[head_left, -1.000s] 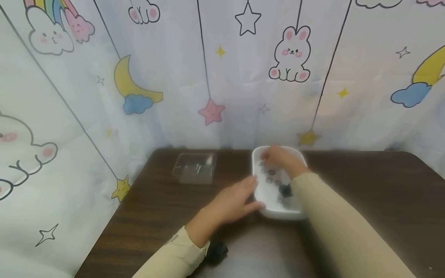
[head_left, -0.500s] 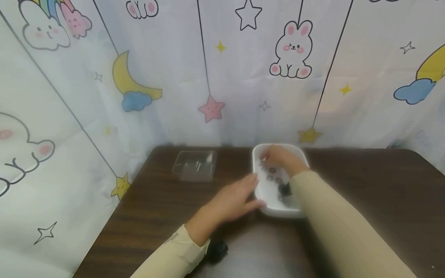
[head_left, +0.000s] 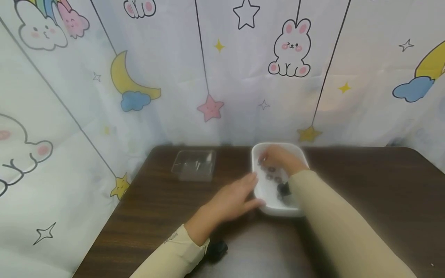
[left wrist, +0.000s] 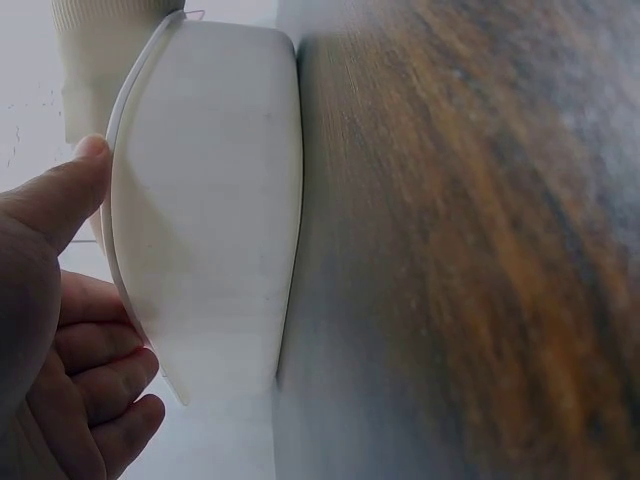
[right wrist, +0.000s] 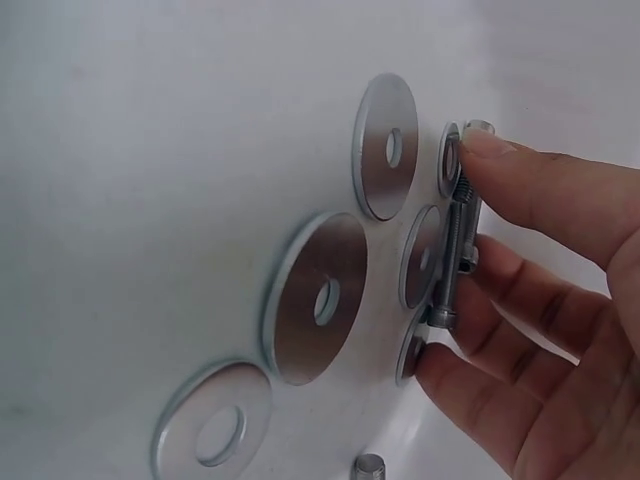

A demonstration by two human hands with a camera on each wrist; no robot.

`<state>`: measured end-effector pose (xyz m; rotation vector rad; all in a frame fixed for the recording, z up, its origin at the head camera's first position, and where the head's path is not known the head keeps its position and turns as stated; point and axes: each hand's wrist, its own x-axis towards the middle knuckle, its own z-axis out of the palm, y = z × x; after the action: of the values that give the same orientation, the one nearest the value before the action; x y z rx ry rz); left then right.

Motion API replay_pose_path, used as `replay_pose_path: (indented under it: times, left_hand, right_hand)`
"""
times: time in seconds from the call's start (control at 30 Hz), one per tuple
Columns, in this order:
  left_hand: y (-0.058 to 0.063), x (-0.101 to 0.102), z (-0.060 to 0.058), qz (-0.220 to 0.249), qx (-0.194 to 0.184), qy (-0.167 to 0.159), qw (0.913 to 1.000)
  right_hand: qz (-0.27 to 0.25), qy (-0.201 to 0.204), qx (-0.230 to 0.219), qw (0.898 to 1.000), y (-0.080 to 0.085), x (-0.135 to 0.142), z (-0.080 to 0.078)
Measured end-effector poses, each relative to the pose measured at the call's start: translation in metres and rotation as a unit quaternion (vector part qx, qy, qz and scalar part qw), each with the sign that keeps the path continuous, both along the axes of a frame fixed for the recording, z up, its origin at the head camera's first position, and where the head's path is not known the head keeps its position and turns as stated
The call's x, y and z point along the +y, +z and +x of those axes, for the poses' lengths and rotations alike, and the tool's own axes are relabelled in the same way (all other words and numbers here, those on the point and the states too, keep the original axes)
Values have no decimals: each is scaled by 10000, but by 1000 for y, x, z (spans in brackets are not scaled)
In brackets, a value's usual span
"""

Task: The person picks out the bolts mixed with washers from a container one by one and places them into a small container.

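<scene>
1. fingers of the right hand (head_left: pixel 278 156) are curled in the 12 o'clock end of the white tray (head_left: pixel 267 193), thumb and fingertips pinching at slim metal bolts (right wrist: pixel 450 260); how firm the pinch is, i cannot tell.
2. in the right wrist view, two bolts lie alongside each other, one head towards 12 o'clock, the other towards 6 o'clock. a lower fingertip comes up to the smaller washers next to them.
3. six flat washers (right wrist: pixel 300 320) show there, from 12 o'clock of the bolts round through 9 to 7, the largest at about 8 to 9 o'clock. a metal piece (right wrist: pixel 369 466) at 7 o'clock is partly cut off.
4. the left hand (head_left: pixel 231 199) is at the tray's 8 o'clock side, thumb and fingers spread apart, touching the rim.
5. the tray stands on the brown tabletop (head_left: pixel 167 208), near its 12 o'clock edge.
6. at 9 o'clock from the tray, well apart, sits a clear plastic box (head_left: pixel 196 177); its shiny contents are too small to name.
</scene>
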<state>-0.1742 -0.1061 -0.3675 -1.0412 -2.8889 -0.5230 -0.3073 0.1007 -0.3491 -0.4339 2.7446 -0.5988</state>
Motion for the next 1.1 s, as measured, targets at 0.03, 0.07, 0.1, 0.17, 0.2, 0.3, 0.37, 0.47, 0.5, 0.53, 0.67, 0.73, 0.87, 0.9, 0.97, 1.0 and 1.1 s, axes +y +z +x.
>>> replay_pose_path:
  times: [0.03,0.07,0.1,0.17,0.2,0.3,0.37,0.47,0.5,0.53,0.67,0.73,0.87,0.9,0.97,1.0,1.1]
  left_hand:
    - [0,0,0,15,-15,-3,10000]
    - [1,0,0,12,-16,-5,10000]
    - [1,0,0,2,-1,-9,10000]
    - [1,0,1,-5,-4,-7,10000]
    - [1,0,1,1,-6,-12,10000]
    - [1,0,1,-8,-8,-15,10000]
    - [1,0,1,6,-35,-22,10000]
    - [1,0,1,5,-39,-20,10000]
    - [1,0,1,8,-34,-21,10000]
    - [2,0,1,14,-31,-27,10000]
    - [3,0,1,31,-23,-39,10000]
    - [3,0,1,33,-27,-37,10000]
    - [3,-1,1,60,-52,-37,10000]
    - [3,-1,1,68,-57,-38,10000]
    - [3,-1,1,84,-54,-46,9999]
    - [2,-1,1,91,-49,-50,9999]
    - [1,0,1,65,-38,-56,10000]
  right_hand:
    - [60,76,37,9999,0,0,-1]
    - [107,103,43,9999,0,-1,-1]
    - [167,153,52,9997,0,-1,-2]
    - [263,169,-22,9995,0,-2,-3]
    - [285,185,-35,9994,0,-3,-3]
    - [334,123,-102,9993,0,-4,-3]
    - [361,82,-102,9993,0,-4,-3]
    - [369,-47,-180,9991,0,-4,-2]
    - [398,-63,-198,9990,0,-4,-2]
    - [412,-122,-230,9988,1,-5,-1]
    - [490,-401,-435,9970,2,-5,0]
    - [532,-518,-498,9960,3,-5,0]
    - [636,-412,-483,9960,2,-6,-1]
    - [674,-296,-423,9964,2,-6,-1]
    - [681,-96,-368,9970,2,-6,-2]
    - [672,-11,-380,9970,2,-7,-2]
    - [673,119,-363,9970,1,-6,-3]
